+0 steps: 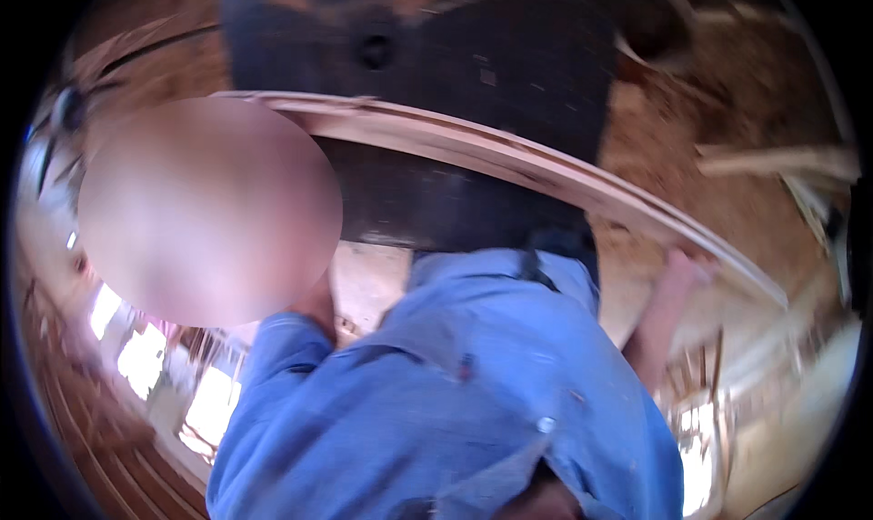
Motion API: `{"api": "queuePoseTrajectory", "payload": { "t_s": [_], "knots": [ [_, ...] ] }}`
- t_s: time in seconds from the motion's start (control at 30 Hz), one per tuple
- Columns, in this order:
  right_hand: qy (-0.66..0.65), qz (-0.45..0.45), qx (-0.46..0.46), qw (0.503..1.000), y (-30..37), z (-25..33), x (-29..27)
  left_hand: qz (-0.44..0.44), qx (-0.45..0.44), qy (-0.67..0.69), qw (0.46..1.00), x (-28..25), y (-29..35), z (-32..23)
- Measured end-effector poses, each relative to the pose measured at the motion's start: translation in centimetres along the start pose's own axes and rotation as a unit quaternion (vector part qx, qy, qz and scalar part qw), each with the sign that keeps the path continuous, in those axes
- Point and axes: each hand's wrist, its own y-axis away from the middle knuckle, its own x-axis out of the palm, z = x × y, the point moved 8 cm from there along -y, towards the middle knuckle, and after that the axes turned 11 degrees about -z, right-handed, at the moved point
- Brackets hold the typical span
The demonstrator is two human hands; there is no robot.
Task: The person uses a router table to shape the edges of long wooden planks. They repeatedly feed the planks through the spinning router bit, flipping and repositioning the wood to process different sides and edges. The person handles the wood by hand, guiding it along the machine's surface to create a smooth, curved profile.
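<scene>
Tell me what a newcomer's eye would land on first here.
Probably the long, pale wooden board, slanting across the picture over a black surface, with the right hand near its right end. Next would likely come the blue shirt filling the lower middle.

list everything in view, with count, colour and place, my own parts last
long wood: one or two strips, unclear; pale; across the middle
dark surface: one, black, beneath the wood
loose wood: several, pale, right side
round rim: one, pale, top right
ground: one, brown, around the dark surface
bright openings: several, white, lower left and right
shirt: one, blue, lower centre
right hand: one, bare, at the wood's right part
left hand: one, blurred out, left
</scene>
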Motion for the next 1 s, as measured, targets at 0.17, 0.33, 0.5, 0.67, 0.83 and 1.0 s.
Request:
{"api": "queuePoseTrajectory", "payload": {
  "t_s": [0.17,0.33,0.5,0.67,0.83,1.0],
  "knots": [
    [0.032,-0.039,0.035,0.998,-0.2,-0.1,-0.1,-0.11,-0.091,0.182,0.973,-0.2,1.3,-0.8],
    [0.128,-0.056,-0.009,0.99,-0.8,1.4,-1.6,-0.056,-0.122,0.094,0.986,1.6,4.0,-3.6],
    [0.172,-0.067,-0.033,0.982,-2.0,1.3,-3.1,-0.032,-0.078,0.089,0.992,2.8,1.9,-6.4],
    [0.173,-0.05,0.006,0.984,0.8,-0.1,-2.5,-0.045,-0.071,0.047,0.995,3.3,0.6,-6.7],
    [0.182,-0.026,0.01,0.983,2.8,-2.4,-1.8,-0.025,-0.075,0.019,0.997,3.7,-3.5,-5.1],
    [0.186,-0.017,0.031,0.982,3.1,-3.7,-1.8,-0.024,-0.076,0.0,0.997,4.4,-5.4,-3.7]
  ]
}}
